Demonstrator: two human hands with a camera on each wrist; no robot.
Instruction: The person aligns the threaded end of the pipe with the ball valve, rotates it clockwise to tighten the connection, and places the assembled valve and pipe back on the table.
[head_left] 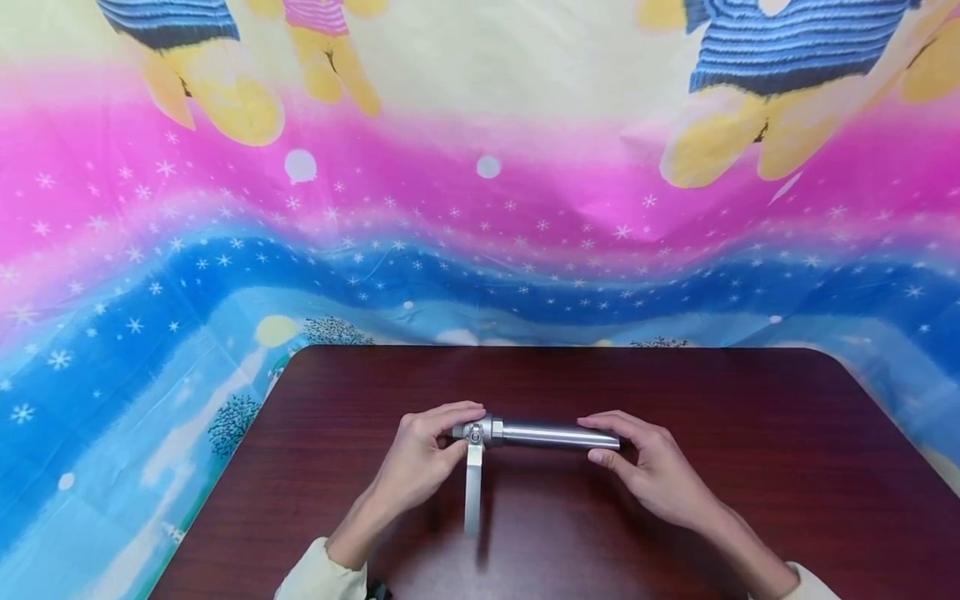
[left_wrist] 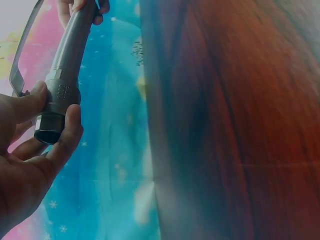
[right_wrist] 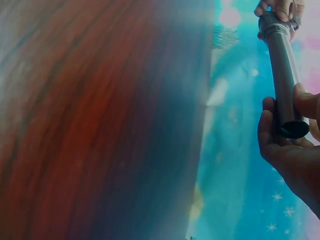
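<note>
A metal ball valve [head_left: 480, 431] with a long flat lever handle [head_left: 472, 492] is joined end to end with a shiny steel pipe [head_left: 555, 435]. My left hand [head_left: 423, 454] grips the valve body, thumb on the near side and fingers over the far side. In the head view the lever points toward me. My right hand [head_left: 660, 471] holds the pipe's free end between thumb and fingers. The right wrist view shows the pipe's dark open end [right_wrist: 293, 129]. In the left wrist view the valve's hex end [left_wrist: 49, 127] sits between thumb and fingers.
Beneath the hands lies a dark reddish wooden table [head_left: 712, 400] with rounded far corners. A colourful printed cloth [head_left: 480, 208] hangs behind it and down its left side. Close to the left sleeve, a small black object [head_left: 378, 590] shows at the bottom edge.
</note>
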